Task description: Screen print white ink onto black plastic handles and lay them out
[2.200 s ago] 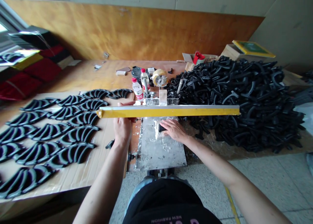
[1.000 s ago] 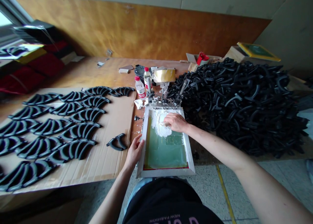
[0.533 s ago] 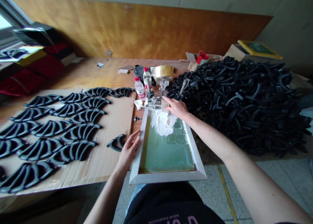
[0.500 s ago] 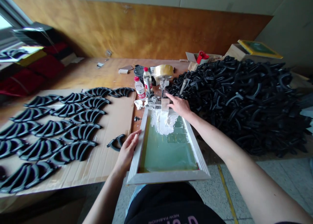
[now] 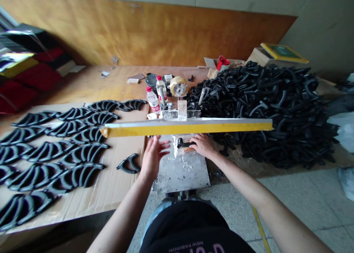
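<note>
The screen-printing frame (image 5: 188, 127) is tilted up on its hinge clamp (image 5: 167, 113), its yellow-taped front edge facing me. Under it lies a metal base plate (image 5: 184, 173) streaked with clear tape. My right hand (image 5: 203, 145) has its fingers closed on one end of a black curved plastic part (image 5: 182, 143) at the plate's far end. Left of it, my left hand (image 5: 153, 153) hovers by the plate's edge with fingers apart and nothing in them. A squeegee (image 5: 182, 110) stands behind the frame's edge; its lower end is hidden.
Rows of black curved parts (image 5: 66, 153) lie on cardboard (image 5: 91, 201) at left, with a pair (image 5: 129, 163) nearest my left hand. A large heap of such parts (image 5: 265, 113) fills the right. Two bottles (image 5: 157, 96) and a tape roll (image 5: 178, 86) stand behind the clamp.
The frame has swung up from lying flat, uncovering the base plate. My left hand has left the frame's side. My right hand has come from beside the squeegee down to the black part.
</note>
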Motion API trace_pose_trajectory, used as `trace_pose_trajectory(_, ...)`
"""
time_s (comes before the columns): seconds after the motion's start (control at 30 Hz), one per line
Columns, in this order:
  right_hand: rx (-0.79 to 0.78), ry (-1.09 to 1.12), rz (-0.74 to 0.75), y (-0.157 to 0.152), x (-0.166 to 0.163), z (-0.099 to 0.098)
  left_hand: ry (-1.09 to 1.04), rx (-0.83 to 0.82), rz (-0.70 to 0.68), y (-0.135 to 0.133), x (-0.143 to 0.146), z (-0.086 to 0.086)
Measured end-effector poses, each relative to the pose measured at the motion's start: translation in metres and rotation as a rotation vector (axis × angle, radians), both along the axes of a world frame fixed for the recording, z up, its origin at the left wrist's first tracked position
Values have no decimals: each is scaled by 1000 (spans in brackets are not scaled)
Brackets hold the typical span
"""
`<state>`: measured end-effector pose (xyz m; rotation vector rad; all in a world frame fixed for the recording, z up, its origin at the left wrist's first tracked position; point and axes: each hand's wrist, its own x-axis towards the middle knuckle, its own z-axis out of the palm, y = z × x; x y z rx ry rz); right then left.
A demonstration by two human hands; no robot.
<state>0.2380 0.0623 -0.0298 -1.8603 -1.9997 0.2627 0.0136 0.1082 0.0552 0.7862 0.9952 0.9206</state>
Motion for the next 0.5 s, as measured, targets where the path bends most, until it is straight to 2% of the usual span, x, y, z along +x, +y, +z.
trace_pose_trajectory(0.07, 89, -29, -13, -11, -28, 5, 49, -241, -180, -29, 2, -25)
trace_pose_trajectory(0.1, 132, -45, 44, -17, -42, 6, 55, -333, -224, -42, 1, -36)
trace_pose_trajectory(0.17, 180, -73, 278, -30, -60, 5, 62, -432, -194, -59, -7, -55)
trace_pose_trajectory(0.23, 150, -78, 447, -38, -56, -1, 97, -454, -106, -63, -30, -71)
trace_pose_trajectory(0.27, 114, -77, 424, -39, -42, -4, 137, -451, -51, -60, -47, -79)
trace_pose_trajectory(0.3, 69, -84, 328, -40, -21, -7, 171, -445, -3, -54, -69, -87)
trace_pose_trajectory(0.4, -118, -176, -155, -39, 69, -14, 409, -474, 232, -33, -147, -117)
trace_pose_trajectory(0.43, -202, -223, -252, -40, 99, -16, 494, -492, 269, -26, -171, -128)
trace_pose_trajectory(0.5, -329, -283, -285, -47, 146, -21, 647, -481, 284, -15, -209, -149)
